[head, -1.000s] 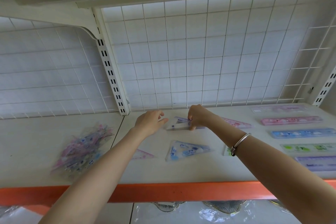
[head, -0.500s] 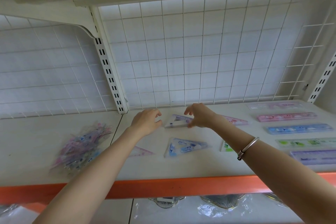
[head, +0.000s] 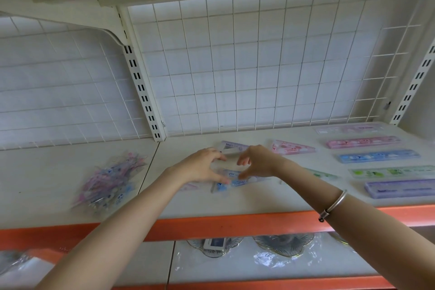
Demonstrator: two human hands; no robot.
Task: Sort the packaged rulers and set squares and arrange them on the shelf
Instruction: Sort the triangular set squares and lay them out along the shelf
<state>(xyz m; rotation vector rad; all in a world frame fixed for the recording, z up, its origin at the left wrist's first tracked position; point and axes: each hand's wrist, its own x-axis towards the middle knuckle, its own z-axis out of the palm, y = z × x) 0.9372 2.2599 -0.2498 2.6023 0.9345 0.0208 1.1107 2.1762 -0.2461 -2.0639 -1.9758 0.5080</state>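
Observation:
My left hand (head: 202,167) and my right hand (head: 256,160) hover close together, fingers spread, just above a packaged blue set square (head: 235,183) lying flat on the white shelf (head: 259,200). Their thumbs reach its upper edge; motion blur hides whether they touch it. Behind the hands lies a purple set square (head: 231,147), and a pink set square (head: 292,147) lies to its right. My right forearm partly covers a green set square (head: 323,174). Another pink one (head: 188,186) peeks from under my left wrist. Several coloured rulers (head: 379,156) lie in a column at the right.
A loose pile of packaged rulers and set squares (head: 110,181) lies on the left shelf section. A wire grid (head: 247,66) backs the shelf and a slotted upright (head: 143,92) divides it. The shelf edge (head: 211,226) is orange; wrapped glass dishes (head: 282,245) sit on the level below.
Both hands have let go of the purple set square at the back and drawn toward me, down over the blue set square. The purple one stays where it was laid.

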